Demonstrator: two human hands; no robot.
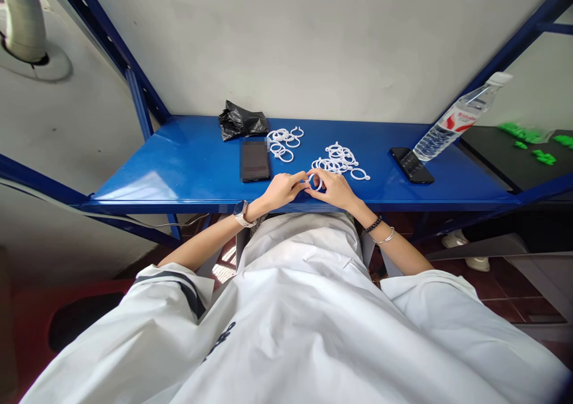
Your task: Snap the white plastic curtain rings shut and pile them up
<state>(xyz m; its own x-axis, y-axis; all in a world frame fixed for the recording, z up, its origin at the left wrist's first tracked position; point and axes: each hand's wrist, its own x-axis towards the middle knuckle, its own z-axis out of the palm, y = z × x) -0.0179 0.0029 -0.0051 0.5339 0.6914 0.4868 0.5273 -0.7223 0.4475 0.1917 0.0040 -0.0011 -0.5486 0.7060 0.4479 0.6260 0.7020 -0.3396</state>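
Near the front edge of the blue table (201,180), a white plastic ring (319,183) is held between my two hands. My right hand (335,189) grips the ring's body with thumb and fingers. My left hand (283,190) pinches at the ring's left side, where a small white part shows between the fingertips; its exact shape is too small to tell. Just beyond my right hand lies a pile of white rings (342,155), with one single ring (359,174) at its right. A second group of white rings (282,144) lies farther back, left of the pile.
A dark phone (255,160) lies left of the rings, with a crumpled black plastic bag (242,122) behind it. At the right, a water bottle (456,123) stands beside another black phone (414,166). Green pieces (521,132) lie on a dark surface beyond the blue frame.
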